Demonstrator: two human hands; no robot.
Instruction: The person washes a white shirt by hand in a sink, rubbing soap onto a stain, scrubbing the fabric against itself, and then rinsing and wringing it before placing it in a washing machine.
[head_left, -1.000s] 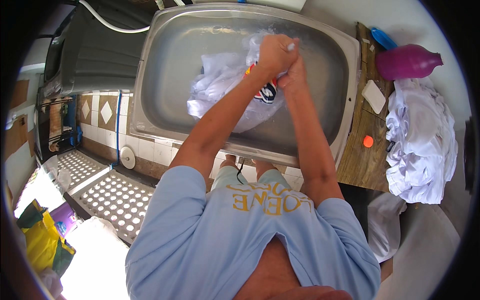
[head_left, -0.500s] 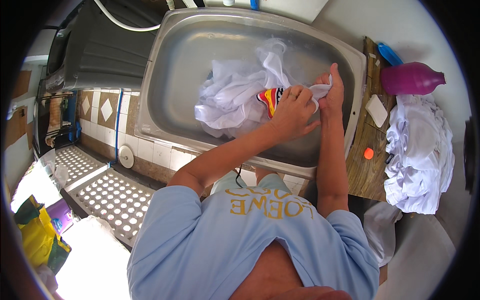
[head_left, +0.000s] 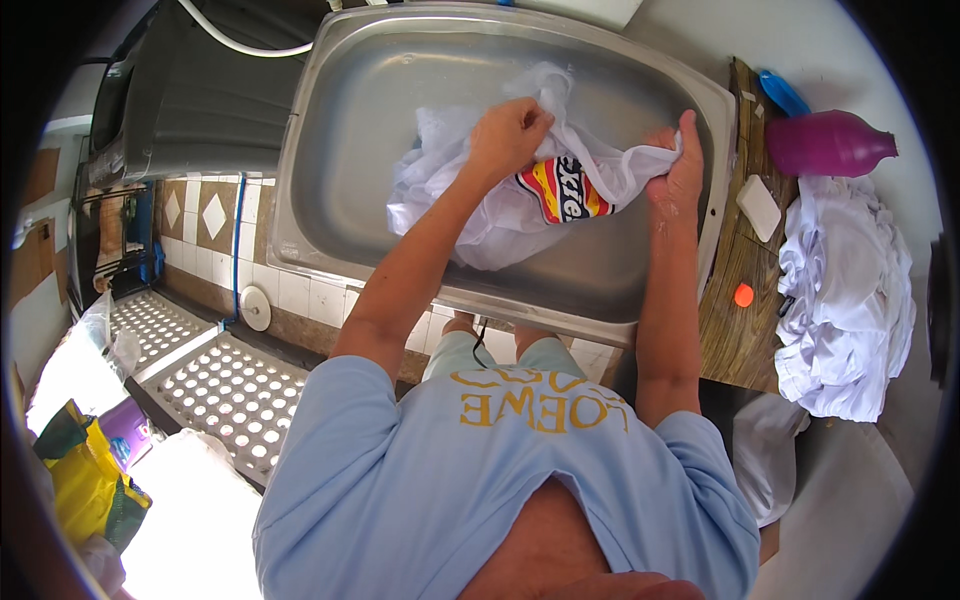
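A wet white garment lies bunched in the metal sink, with a red, yellow and black printed patch facing up. My right hand grips one stretch of the garment's edge near the sink's right side, thumb pointing up and away from the fingers. My left hand is above the bunched cloth left of the patch, its fingers curled and pinched at a raised fold of the same garment. Between both hands the edge hangs in a loose curve; the left fingertips are partly hidden.
On the wooden board right of the sink are a white bar-like block, an orange cap, a purple bottle and a blue scoop-like item. A pile of white clothes sits at its right edge.
My left hand has moved left and away from me, from beside the right hand to the fold. The printed patch is now more uncovered and spread out. My right hand still grips the edge.
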